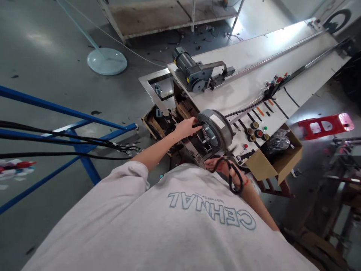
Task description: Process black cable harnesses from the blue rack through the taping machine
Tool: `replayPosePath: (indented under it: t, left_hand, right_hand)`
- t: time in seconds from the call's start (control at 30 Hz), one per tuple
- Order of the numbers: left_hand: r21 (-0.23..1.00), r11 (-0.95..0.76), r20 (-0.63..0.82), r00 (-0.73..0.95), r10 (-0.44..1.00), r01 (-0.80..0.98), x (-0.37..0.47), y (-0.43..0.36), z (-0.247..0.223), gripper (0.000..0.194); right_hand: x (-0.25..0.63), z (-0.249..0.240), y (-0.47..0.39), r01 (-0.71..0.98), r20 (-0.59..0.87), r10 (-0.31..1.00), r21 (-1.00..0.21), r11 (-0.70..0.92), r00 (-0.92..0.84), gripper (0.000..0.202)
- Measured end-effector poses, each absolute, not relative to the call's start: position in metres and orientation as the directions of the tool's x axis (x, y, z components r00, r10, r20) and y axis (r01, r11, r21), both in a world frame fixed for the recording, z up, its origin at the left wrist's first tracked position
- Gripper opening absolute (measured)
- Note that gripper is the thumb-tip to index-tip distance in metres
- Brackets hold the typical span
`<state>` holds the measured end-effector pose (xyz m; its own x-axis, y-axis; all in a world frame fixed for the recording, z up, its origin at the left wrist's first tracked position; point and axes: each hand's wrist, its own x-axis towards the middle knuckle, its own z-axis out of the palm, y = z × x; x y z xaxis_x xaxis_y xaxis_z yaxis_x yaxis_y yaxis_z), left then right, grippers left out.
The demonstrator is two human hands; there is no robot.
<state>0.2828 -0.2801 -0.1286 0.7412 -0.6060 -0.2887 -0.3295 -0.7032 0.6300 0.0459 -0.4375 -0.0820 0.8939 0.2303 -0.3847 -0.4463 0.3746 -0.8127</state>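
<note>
In the head view, the left hand (184,128) has its fingers closed on a thin dark thing (198,124), right by the open side of the big round ring (225,131). I can't tell if this dark thing is part of the cord. The right hand (225,171) is nearer the shirt (175,218). Its fingers look curled around a black cord (237,192), which hangs in loops over the palm and wrist. It is blurry there. The tabletop (239,92) is past the ring, and an open box (261,163) is off to the right.

The loose loops could catch on the ring's edge or get twisted into a knot, since they dangle so close. The left fingers could get bumped or pinched, because they are so near the ring's hard rim. A weak grip could let the dark thing slip.
</note>
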Motion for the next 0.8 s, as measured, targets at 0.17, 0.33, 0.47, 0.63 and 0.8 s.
replayPosePath:
  t: [0.17, 0.33, 0.47, 0.63, 0.8]
  left_hand:
    - [0.566, -0.724, -0.278, 0.735, -0.619, -0.395, 0.281, -0.284, -0.118, 0.059]
    - [0.357, -0.861, -0.17, 0.881, -0.441, -0.362, 0.287, -0.282, -0.13, 0.061]
    - [0.682, -0.705, -0.482, 0.606, -0.633, -0.194, 0.292, -0.274, -0.154, 0.035]
    - [0.77, -0.178, -0.378, 0.213, -0.901, 0.613, 0.248, -0.27, -0.17, 0.049]
    - [0.668, 0.299, -0.291, 0.609, -0.738, 0.682, 0.21, -0.265, -0.15, 0.038]
  right_hand:
    - [0.125, -0.115, -0.389, -0.739, -0.523, 0.528, -0.538, 0.404, 0.669, 0.081]
    - [0.12, -0.127, -0.395, -0.778, -0.712, 0.315, -0.588, 0.218, 0.627, 0.067]
    - [0.06, -0.089, -0.42, -0.691, -0.575, 0.411, -0.684, 0.233, 0.708, 0.068]
    - [0.025, -0.067, -0.455, -0.555, -0.515, 0.208, -0.786, 0.272, 0.832, 0.066]
    - [0.03, -0.103, -0.499, -0.682, -0.633, -0.338, -0.73, -0.038, 0.696, 0.062]
